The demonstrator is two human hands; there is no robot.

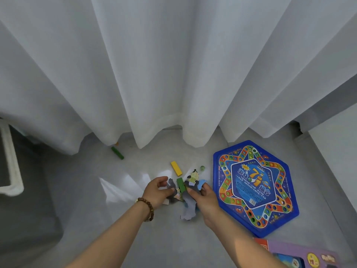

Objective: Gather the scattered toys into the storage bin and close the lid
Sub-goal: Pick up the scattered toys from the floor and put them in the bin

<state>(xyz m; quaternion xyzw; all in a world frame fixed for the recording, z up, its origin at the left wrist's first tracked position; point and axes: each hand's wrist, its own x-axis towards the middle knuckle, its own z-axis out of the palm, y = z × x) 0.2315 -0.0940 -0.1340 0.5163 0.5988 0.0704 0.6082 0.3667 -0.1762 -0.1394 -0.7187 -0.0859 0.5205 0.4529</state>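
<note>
Early going here, nothing visibly binned yet. Both hands are down on the floor (92, 225), working the pile of flat pieces (188, 210) in the middle of the view. The left hand (157, 190), beaded bracelet on the wrist, curls its fingers and thumb round grey bits at the pile's 9 o'clock edge. The right hand (207, 202) clamps down on the 3 o'clock side, fingers wrapped over a bunch of pieces. It looks like a scoop from both sides, with a short green block (181, 184) caught upright in the heap between them.

Plenty left to collect. A yellow block (176, 168) lies just beyond the pile at 12 o'clock, and a small marble (202, 167) sits near it at 1 o'clock. A second green block (117, 152) rests well apart at 10 o'clock, right at the hem of the curtain (173, 74). The big blue hexagonal game board (255, 187) lies flat at 3 o'clock, just beside the right hand, and a purple box (301, 256) peeks in at 5 o'clock.

And the bin? A grey container with a white rim (11, 161) shows at the 9 o'clock edge of view (possibly the bin, I cannot tell), and no lid is in sight. So I judge this first handful is not yet delivered, and the lid closing is a long way off.
</note>
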